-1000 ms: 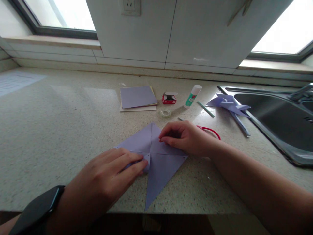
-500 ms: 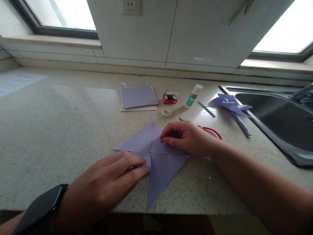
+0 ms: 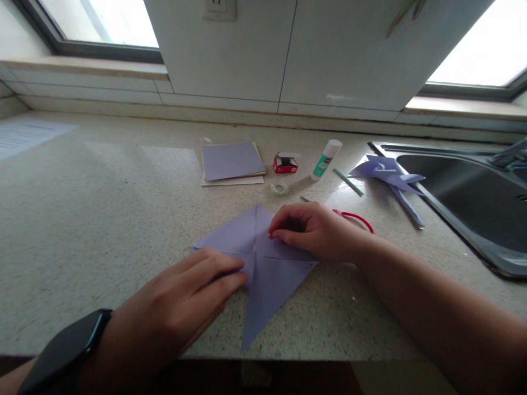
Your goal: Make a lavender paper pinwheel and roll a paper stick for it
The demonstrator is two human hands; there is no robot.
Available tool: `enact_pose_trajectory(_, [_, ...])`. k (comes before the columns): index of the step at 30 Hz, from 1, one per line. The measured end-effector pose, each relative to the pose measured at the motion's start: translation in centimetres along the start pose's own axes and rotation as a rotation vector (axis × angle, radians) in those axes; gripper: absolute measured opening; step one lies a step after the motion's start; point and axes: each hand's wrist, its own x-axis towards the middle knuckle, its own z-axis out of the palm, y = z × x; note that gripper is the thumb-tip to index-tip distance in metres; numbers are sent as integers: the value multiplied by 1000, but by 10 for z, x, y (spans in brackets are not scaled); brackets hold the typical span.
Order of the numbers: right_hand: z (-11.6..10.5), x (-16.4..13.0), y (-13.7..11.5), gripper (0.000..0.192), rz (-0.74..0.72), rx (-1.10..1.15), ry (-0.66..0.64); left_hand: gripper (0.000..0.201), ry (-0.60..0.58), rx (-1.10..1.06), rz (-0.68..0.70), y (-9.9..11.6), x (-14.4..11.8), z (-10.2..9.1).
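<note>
A purple paper (image 3: 275,296), cut in from its corners like a pinwheel, lies on the counter in front of me, with small holes near some tips. My left hand (image 3: 185,296) has one corner of it folded over toward the middle, pinched between thumb and fingers. Over the upper right part of the paper rests my right hand (image 3: 313,230), thumb and forefinger pressed together. Something tiny may sit between those fingertips, too small to name. Partly hidden behind the right hand are scissors (image 3: 357,216) with red handles.
Behind the paper are a stack of coloured sheets (image 3: 234,161), a tape roll (image 3: 279,188), a small red box (image 3: 285,164), a glue stick (image 3: 325,161) and a green strip (image 3: 348,182). A finished purple pinwheel (image 3: 382,167) lies against the sink (image 3: 453,241) rim at right.
My left hand has shifted slightly up and left with the folded corner, and the paper's lower tip has moved a little left. My right hand stays nearly in place.
</note>
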Motion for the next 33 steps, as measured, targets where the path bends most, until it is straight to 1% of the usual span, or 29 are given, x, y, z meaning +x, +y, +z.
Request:
enact_pose_trajectory(6, [0,0,3,8,-2,0,4,26,9,21,9,2,5,1])
enact_pose_trajectory(11, [0,0,1,9,-5,-16,9,32,-40,-3,12,0,2,0])
enact_pose_trajectory(14, [0,0,-1,8,-2,-13,7,36,-41,-6,0,-2,-1,0])
enact_pose_trajectory(16, [0,0,-2,10,3,-9,-1,37,-26,-9,-20,-2,-2,1])
enact_pose_trajectory(22, [-1,0,-1,12,-1,-18,-12,40,-15,-73,-143,-1,-6,6])
enact_pose_trajectory(25, [-1,-1,-1,12,11,-42,-2,39,-20,-106,-170,1,-3,5])
enact_pose_trajectory(28, [0,-1,-1,13,4,-8,0,38,-13,-118,-193,1,2,4])
enact_pose_trajectory(31, [-1,-1,-3,13,-10,5,27,41,-6,-127,-215,1,4,3])
enact_pose_trajectory(33, [-5,-2,-4,13,5,-16,57,46,-13,-159,-233,1,4,2])
